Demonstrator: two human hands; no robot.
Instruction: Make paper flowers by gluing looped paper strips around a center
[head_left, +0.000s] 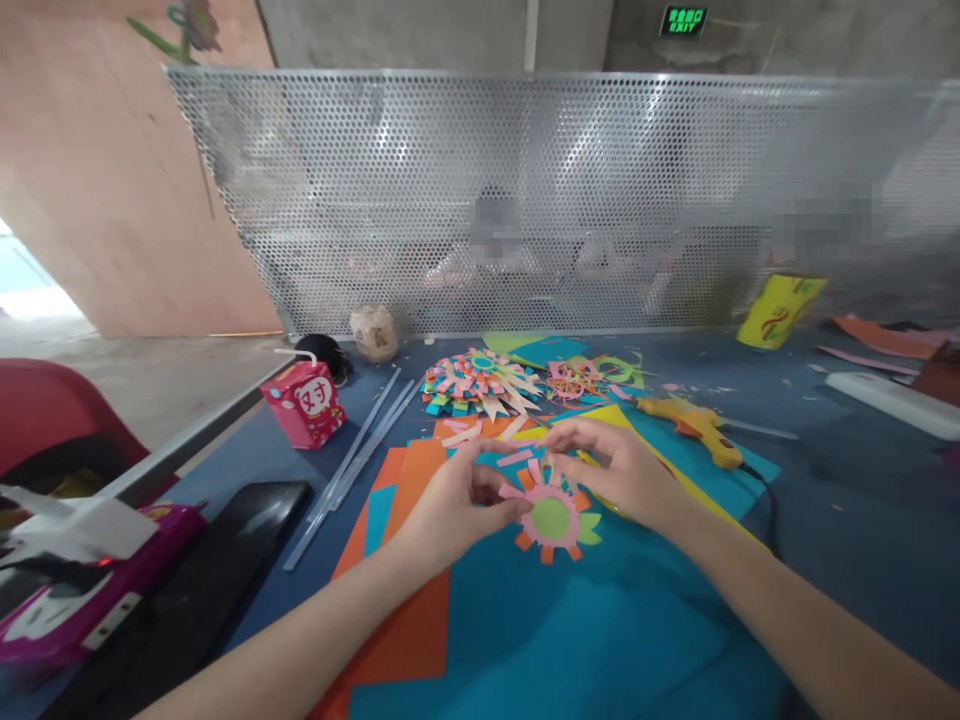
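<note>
A paper flower (pixel 551 518) with a green centre, a pink ring and orange and pink tabs is held just above a blue paper sheet (pixel 570 640). Thumb and fingers of my left hand (pixel 469 490) are closed on its left edge. My right hand (pixel 611 462) is at the flower's upper edge, fingertips pinched together by the tabs; what they grip is too small to make out. Green leaf-shaped paper (pixel 590 528) sticks out at the flower's right. Under my right hand, a yellow curved object (pixel 592 460) is mostly hidden. Orange sheets (pixel 412 620) lie beneath my left forearm.
Finished paper rosettes (pixel 480 375) and paper scraps (pixel 574 380) lie behind my hands. A yellow glue gun (pixel 697 425) is at the right, clear glue sticks (pixel 352 460) at the left. Beyond them are a pink drink carton (pixel 306 405), a black phone (pixel 247 540) and a perforated metal screen (pixel 465 150).
</note>
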